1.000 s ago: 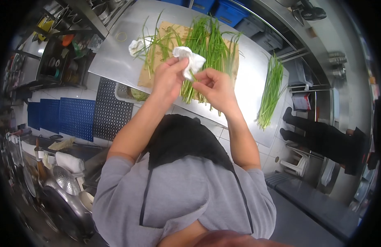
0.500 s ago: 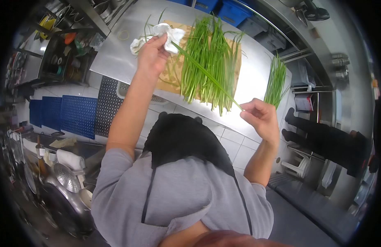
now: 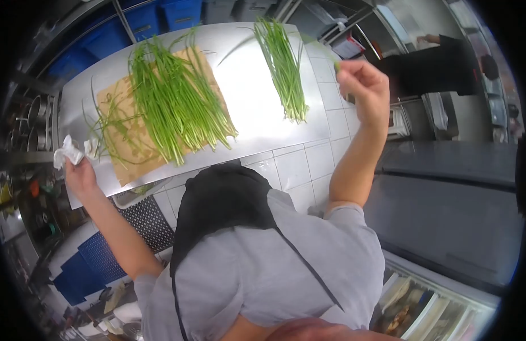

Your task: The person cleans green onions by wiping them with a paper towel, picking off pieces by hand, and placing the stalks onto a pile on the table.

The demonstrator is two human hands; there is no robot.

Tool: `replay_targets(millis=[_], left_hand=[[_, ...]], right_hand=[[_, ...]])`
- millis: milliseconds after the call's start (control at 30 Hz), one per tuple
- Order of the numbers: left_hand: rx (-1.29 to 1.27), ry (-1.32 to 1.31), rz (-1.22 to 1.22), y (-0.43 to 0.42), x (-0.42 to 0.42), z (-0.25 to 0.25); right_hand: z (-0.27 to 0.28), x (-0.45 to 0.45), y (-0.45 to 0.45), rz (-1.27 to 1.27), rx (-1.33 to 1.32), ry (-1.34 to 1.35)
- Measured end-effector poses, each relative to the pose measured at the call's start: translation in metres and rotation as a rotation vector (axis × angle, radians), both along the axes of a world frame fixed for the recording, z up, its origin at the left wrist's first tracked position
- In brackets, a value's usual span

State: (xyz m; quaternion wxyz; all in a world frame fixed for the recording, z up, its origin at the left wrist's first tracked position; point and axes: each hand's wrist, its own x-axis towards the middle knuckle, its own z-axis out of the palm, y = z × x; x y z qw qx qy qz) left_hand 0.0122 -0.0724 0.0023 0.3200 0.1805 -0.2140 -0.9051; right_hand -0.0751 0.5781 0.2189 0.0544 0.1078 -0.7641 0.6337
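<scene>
My left hand (image 3: 82, 177), at the table's left edge, is closed on a crumpled white cloth (image 3: 68, 151). Out to the right, beyond the table, my raised right hand (image 3: 366, 94) pinches a chive (image 3: 337, 66); its blade trails up and left, faint and blurred. A large pile of green chives (image 3: 180, 111) lies on a damp-spotted brown paper sheet (image 3: 141, 165), pale stem ends towards me. Some loose blades are scattered left of the pile. A smaller bunch of chives (image 3: 284, 77) rests directly on the metal table towards its right end.
The steel table (image 3: 254, 133) stands before me on a white tiled floor (image 3: 294, 170). Blue bins (image 3: 180, 14) sit beneath its far side. At right, a person in dark clothing (image 3: 428, 68) stands near shelving. A grey counter (image 3: 445, 199) lies right of me.
My hands have spread wide apart: the left went left with the cloth, the right swung up and right with the chive. The view has turned and shifted to the right.
</scene>
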Motion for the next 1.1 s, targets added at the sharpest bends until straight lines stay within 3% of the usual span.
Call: replay_targets(millis=[133,200,267,367,467,700,900,1000,1100], left_hand=[[0.081,0.147,-0.186,0.014,0.004,-0.001],[0.108,0.145,-0.189,0.043,0.004,0.011],[0.122,0.139,-0.270,0.066,0.007,0.022],[0.154,0.119,-0.341,0.091,0.014,0.027],[0.147,0.115,-0.390,0.097,0.022,0.025],[0.116,0.120,-0.434,0.109,0.025,0.033],[0.121,0.219,-0.537,0.105,0.026,0.031],[0.160,0.181,-0.474,0.121,0.026,0.047],[0.137,0.229,-0.466,0.116,0.032,0.039]], right_hand=[[-0.034,-0.035,0.011,-0.233,-0.180,0.083],[-0.077,-0.054,0.020,-0.265,-0.107,0.052],[-0.134,-0.066,0.026,-0.345,0.076,-0.068],[-0.182,-0.057,0.016,-0.484,0.679,-0.167],[-0.202,-0.048,0.004,-0.517,0.746,-0.199],[-0.200,-0.050,-0.008,-0.498,1.003,-0.186],[-0.148,-0.067,0.009,-0.586,0.699,-0.031],[-0.143,-0.074,0.031,-0.528,0.612,0.039],[-0.173,-0.073,0.037,-0.412,0.923,-0.085]])
